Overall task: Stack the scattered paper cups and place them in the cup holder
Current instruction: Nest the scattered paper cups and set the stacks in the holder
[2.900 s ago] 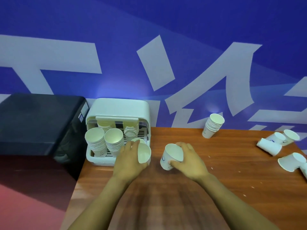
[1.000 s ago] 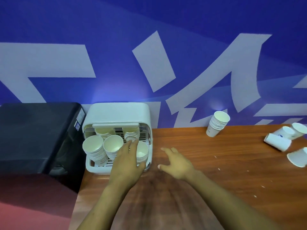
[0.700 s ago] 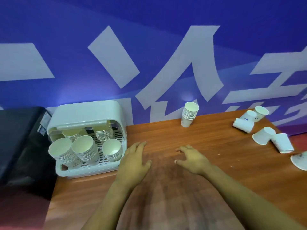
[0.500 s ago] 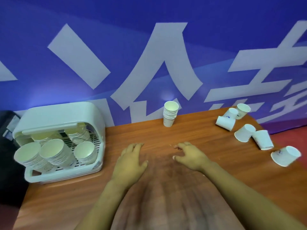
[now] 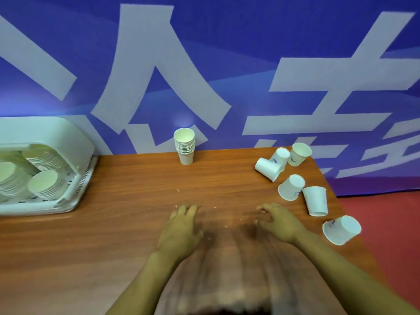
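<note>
Several white paper cups lie scattered at the table's right end: one on its side (image 5: 268, 169), one upturned (image 5: 291, 187), another on its side (image 5: 316, 200) and one near the edge (image 5: 342, 229). A stack of cups (image 5: 185, 145) stands upright against the wall. The white cup holder (image 5: 77, 142) sits at the far left with stacks of cups (image 5: 44, 183) inside. My left hand (image 5: 181, 228) and my right hand (image 5: 278, 220) hover over the table's middle, both empty with loosely bent fingers.
The wooden table (image 5: 113, 235) ends on the right just past the scattered cups, above a red floor (image 5: 386, 223). A blue wall with large white lettering (image 5: 159, 76) stands directly behind the table.
My left hand let go of the stack it set in the holder and drew back. The view has swung right, toward the scattered cups. Both hands moved right, empty.
</note>
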A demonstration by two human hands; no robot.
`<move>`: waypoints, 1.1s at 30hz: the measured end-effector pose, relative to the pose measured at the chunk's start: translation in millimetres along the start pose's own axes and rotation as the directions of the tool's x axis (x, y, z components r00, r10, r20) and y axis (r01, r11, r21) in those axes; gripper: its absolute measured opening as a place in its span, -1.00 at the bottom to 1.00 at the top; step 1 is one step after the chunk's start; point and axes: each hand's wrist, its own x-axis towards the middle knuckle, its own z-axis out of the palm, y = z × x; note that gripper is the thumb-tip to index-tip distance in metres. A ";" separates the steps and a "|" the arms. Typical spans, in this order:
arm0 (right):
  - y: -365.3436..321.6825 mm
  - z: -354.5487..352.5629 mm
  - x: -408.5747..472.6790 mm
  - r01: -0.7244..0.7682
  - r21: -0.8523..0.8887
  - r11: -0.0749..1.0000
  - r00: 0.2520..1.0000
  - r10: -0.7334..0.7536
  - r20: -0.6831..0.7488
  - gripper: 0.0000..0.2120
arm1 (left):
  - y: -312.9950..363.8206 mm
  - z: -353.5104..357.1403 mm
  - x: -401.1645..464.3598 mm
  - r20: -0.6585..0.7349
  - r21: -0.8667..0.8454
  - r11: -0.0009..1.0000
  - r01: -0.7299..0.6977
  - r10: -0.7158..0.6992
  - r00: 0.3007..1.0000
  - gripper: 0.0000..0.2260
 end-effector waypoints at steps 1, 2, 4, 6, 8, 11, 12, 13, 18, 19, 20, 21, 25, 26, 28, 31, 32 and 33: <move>5.0 -2.6 0.8 -0.002 0.007 1.000 1.000 0.002 -0.002 -0.59 | 3.7 3.0 2.2 -0.002 0.005 1.000 0.009 -0.009 1.000 -0.40; 8.4 -4.4 1.3 0.000 0.014 1.000 1.000 0.000 -0.011 -0.58 | 8.0 4.7 5.5 -0.003 0.009 1.000 0.008 -0.008 1.000 -0.40; 13.0 -6.6 0.4 -0.009 0.025 1.000 1.000 0.010 -0.029 -0.58 | 18.0 8.4 15.9 0.007 0.014 1.000 -0.014 0.014 1.000 -0.39; 19.9 -9.0 -3.3 -0.016 0.017 1.000 0.999 0.017 -0.044 -0.61 | 31.8 15.5 26.6 0.020 -0.007 0.999 -0.043 0.043 0.999 -0.39; 34.6 -14.2 -7.1 -0.010 0.000 1.000 0.998 0.010 -0.067 -0.65 | 48.2 28.7 35.3 0.037 -0.039 0.995 -0.088 0.089 0.995 -0.41; 67.2 -28.3 -13.4 -0.032 0.000 0.999 0.993 0.032 -0.112 -0.62 | 79.2 53.7 39.0 0.100 -0.012 0.991 -0.130 0.130 0.986 -0.42; 79.7 -33.8 -17.0 -0.052 -0.004 0.999 0.990 0.051 -0.132 -0.59 | 91.3 61.5 37.3 0.116 -0.001 0.991 -0.133 0.132 0.984 -0.43; 92.6 -39.6 -20.0 -0.069 -0.007 0.998 0.986 0.067 -0.155 -0.58 | 103.3 69.2 36.0 0.129 0.006 0.991 -0.137 0.135 0.982 -0.43; 164.0 -67.9 -13.6 -0.145 -0.090 0.985 0.974 0.126 -0.186 -0.46 | 166.2 100.0 58.2 0.168 -0.021 0.994 -0.111 0.113 0.979 -0.41; 176.6 -73.0 -10.0 -0.148 -0.146 0.978 0.978 0.122 -0.172 -0.44 | 181.5 107.4 66.7 0.170 -0.045 0.995 -0.093 0.100 0.980 -0.42; 187.9 -77.1 -6.1 -0.134 -0.205 0.970 0.982 0.102 -0.160 -0.43 | 198.6 114.8 74.2 0.164 -0.063 0.995 -0.080 0.090 0.982 -0.43; 197.9 -80.2 -3.2 -0.115 -0.255 0.960 0.985 0.078 -0.150 -0.43 | 216.2 123.1 81.4 0.156 -0.067 0.995 -0.080 0.090 0.984 -0.44; 235.9 -86.2 0.7 -0.018 -0.314 0.949 1.000 0.011 -0.022 -0.44 | 285.6 164.0 111.0 0.173 -0.071 0.992 -0.100 0.111 0.979 -0.35; 244.5 -86.4 0.8 0.006 -0.305 0.952 1.000 -0.002 0.014 -0.43 | 298.8 173.0 119.4 0.169 -0.067 0.994 -0.092 0.102 0.980 -0.32; 259.0 -85.8 1.7 0.050 -0.308 0.950 0.997 -0.030 0.067 -0.41 | 317.7 188.8 136.8 0.137 -0.058 0.996 -0.065 0.072 0.988 -0.27; 276.3 -83.9 2.7 0.109 -0.326 0.939 0.992 -0.080 0.101 -0.39 | 332.3 208.5 159.5 0.129 -0.025 1.000 -0.013 0.017 0.992 -0.26; 280.9 -82.9 3.2 0.117 -0.313 0.942 0.991 -0.090 0.100 -0.38 | 334.6 214.3 165.0 0.125 0.009 1.000 -0.003 0.002 0.992 -0.27; 285.3 -82.0 3.2 0.119 -0.297 0.947 0.991 -0.095 0.096 -0.38 | 335.9 219.9 169.5 0.115 0.043 0.999 0.007 -0.012 0.993 -0.28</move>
